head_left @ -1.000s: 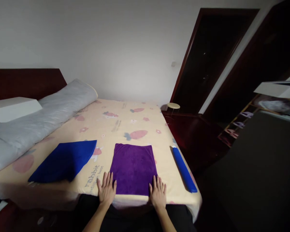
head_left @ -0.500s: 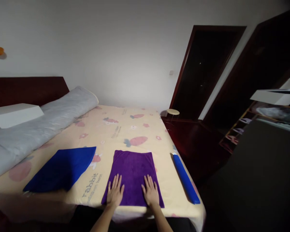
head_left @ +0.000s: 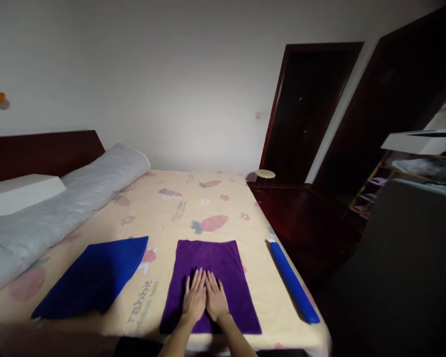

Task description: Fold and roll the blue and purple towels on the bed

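Note:
A purple towel (head_left: 223, 263) lies flat on the bed's cream printed sheet (head_left: 178, 208), near the front edge. Both of my hands rest palm down on its near half, side by side and touching. My left hand (head_left: 194, 299) has its fingers stretched out flat on the cloth. My right hand (head_left: 215, 298) lies the same way just to its right. Neither hand holds anything.
A folded dark blue towel (head_left: 92, 277) lies left of the purple one. A blue rolled towel (head_left: 293, 283) lies along the bed's right edge. A grey rolled quilt (head_left: 59, 198) and a white box (head_left: 20, 191) sit at the left. A dark doorway (head_left: 305, 114) and a small stool (head_left: 265, 174) stand behind.
My hands have slid from the towel's near corners inward and forward until they meet at its middle. The view has tipped a little, so the bed sits lower in the picture.

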{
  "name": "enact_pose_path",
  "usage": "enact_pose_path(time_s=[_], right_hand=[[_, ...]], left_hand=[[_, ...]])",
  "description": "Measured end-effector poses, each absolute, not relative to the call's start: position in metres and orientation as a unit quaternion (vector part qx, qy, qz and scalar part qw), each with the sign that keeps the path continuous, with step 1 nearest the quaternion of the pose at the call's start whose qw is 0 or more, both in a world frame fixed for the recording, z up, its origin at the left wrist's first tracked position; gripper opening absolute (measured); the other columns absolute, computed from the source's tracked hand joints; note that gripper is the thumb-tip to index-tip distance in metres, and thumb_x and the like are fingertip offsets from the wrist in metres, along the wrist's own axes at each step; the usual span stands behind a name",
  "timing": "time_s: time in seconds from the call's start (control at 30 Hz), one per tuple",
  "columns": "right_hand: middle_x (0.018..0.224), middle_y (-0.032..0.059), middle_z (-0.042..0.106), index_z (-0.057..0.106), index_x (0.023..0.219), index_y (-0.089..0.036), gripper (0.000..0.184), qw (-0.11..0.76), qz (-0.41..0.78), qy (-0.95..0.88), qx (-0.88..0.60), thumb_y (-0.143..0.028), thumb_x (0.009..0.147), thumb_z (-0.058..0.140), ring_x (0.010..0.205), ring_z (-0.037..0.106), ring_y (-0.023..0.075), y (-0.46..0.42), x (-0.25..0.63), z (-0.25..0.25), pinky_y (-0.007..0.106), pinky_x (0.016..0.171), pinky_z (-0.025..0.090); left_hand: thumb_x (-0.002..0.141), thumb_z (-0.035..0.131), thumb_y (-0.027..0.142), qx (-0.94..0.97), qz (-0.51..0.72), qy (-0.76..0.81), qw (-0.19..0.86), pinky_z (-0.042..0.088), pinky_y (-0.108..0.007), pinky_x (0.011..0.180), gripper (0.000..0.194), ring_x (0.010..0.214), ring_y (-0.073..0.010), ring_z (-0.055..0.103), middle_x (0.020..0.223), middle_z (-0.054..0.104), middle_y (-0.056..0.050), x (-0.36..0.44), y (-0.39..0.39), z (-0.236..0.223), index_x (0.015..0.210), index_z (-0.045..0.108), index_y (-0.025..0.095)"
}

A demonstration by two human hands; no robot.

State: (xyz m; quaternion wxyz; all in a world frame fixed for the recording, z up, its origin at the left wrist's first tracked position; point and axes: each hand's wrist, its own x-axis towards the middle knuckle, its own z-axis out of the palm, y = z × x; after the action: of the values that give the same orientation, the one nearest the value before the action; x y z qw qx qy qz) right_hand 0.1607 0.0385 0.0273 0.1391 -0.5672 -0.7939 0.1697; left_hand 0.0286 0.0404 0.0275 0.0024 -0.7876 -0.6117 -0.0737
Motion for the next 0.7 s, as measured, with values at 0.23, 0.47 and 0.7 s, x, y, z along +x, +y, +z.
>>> enact_pose_path(time_s=[0.23,0.47,0.7], right_hand=[[0.155,0.0027,0.027,0.033,0.149,-0.028,0.058,0.165,0.104,-0.727,-0.658,-0.054,0.097,0.028,0.143,0.025,0.0258,0.050,0.249,-0.001,0.051,0.116,0.023],[0.155,0.0037,0.026,0.033,0.149,-0.024,0.058,0.192,0.103,-0.743,-0.633,-0.053,0.098,0.030,0.143,0.025,0.0265,0.057,0.229,-0.005,0.048,0.117,0.025],[0.155,0.0000,0.022,0.023,0.151,-0.030,0.056,0.161,0.185,-0.844,-0.476,-0.044,0.098,0.034,0.143,0.024,0.0239,0.091,0.174,0.010,0.046,0.118,0.022]], left_hand=[[0.094,0.027,0.040,-0.733,-0.026,-0.680,0.021,0.028,-0.055,0.115,0.055,0.144,-0.0240,0.027,0.156,0.027,0.000,-0.039,0.049,0.001,0.148,0.017,0.035],[0.094,0.025,0.032,-0.718,-0.052,-0.692,0.043,0.018,-0.060,0.117,0.056,0.146,-0.0259,0.022,0.157,0.024,0.000,-0.039,0.055,0.001,0.148,0.008,0.034],[0.094,0.022,0.026,-0.816,-0.033,-0.575,-0.055,0.030,-0.046,0.119,0.056,0.145,-0.0176,0.023,0.157,0.020,0.006,0.012,0.096,0.001,0.146,0.006,0.035]])
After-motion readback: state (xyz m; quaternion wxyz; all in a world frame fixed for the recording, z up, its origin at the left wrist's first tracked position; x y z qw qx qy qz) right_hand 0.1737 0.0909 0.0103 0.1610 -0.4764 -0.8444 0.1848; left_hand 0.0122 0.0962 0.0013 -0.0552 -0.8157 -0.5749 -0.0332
